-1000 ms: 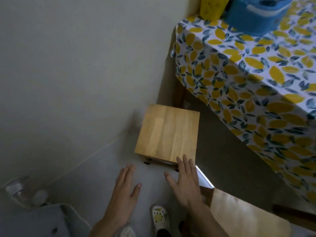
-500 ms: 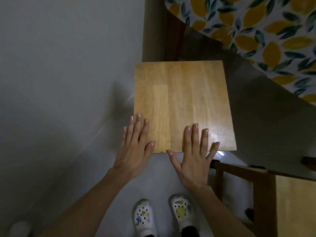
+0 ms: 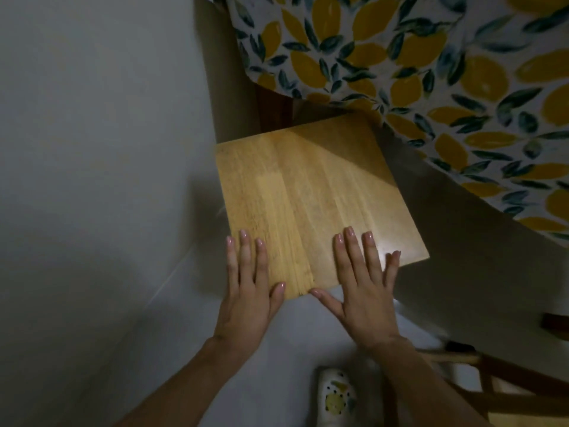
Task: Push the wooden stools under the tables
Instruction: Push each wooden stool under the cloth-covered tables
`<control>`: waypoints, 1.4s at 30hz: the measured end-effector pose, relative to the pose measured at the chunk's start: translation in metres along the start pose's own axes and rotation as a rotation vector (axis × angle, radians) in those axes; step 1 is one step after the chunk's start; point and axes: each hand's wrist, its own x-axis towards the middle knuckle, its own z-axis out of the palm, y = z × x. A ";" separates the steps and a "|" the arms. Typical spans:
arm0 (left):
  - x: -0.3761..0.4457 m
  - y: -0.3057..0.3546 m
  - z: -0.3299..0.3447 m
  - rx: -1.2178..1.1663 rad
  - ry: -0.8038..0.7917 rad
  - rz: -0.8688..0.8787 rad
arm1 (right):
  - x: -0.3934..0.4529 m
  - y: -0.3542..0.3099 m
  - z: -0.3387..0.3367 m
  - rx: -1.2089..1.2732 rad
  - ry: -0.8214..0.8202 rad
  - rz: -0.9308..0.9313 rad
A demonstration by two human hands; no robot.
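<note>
From the head camera, a wooden stool (image 3: 311,204) is seen from above, with its square seat in the middle of the picture. The stool stands on a pale floor (image 3: 271,365), just beside a grey wall (image 3: 92,118) which is at its left. Its far right corner is hidden under the hanging edge of a tablecloth (image 3: 431,72) printed with yellow lemons and dark leaves, so this corner is already below the table. The near part of the seat is outside the cloth. A dark table leg (image 3: 274,112) is visible just behind the far edge of the stool.

The left hand (image 3: 249,291) is laid flat on the near left corner of the seat, with the fingers straight and close together and the thumb at the near edge. The right hand (image 3: 363,291) is laid flat on the near right part of the seat, with the fingers spread and the thumb stretched toward the left hand. Nothing is pinched or clasped by either hand; both palms are only pressed on the wood.

Below the stool in the picture, a white shoe (image 3: 335,399) with small coloured decorations is seen on the floor between the forearms. To the near right of the stool, part of a second wooden stool (image 3: 505,392) is visible at the corner of the picture.
</note>
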 end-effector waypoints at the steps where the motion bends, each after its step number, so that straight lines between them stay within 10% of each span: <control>1: 0.013 0.007 0.000 0.014 0.008 -0.011 | 0.013 0.010 -0.004 0.002 -0.002 -0.010; 12: 0.132 0.087 -0.002 -0.009 0.079 -0.158 | 0.138 0.121 -0.048 -0.071 -0.133 -0.117; 20: 0.142 0.072 -0.021 -0.006 -0.169 -0.139 | 0.136 0.117 -0.062 -0.002 -0.212 -0.088; 26: 0.071 0.077 -0.026 -0.114 0.026 0.088 | 0.036 0.092 -0.058 0.225 0.005 0.053; 42: -0.197 0.219 0.054 -0.345 -0.320 0.496 | -0.352 0.112 -0.020 0.253 0.069 0.662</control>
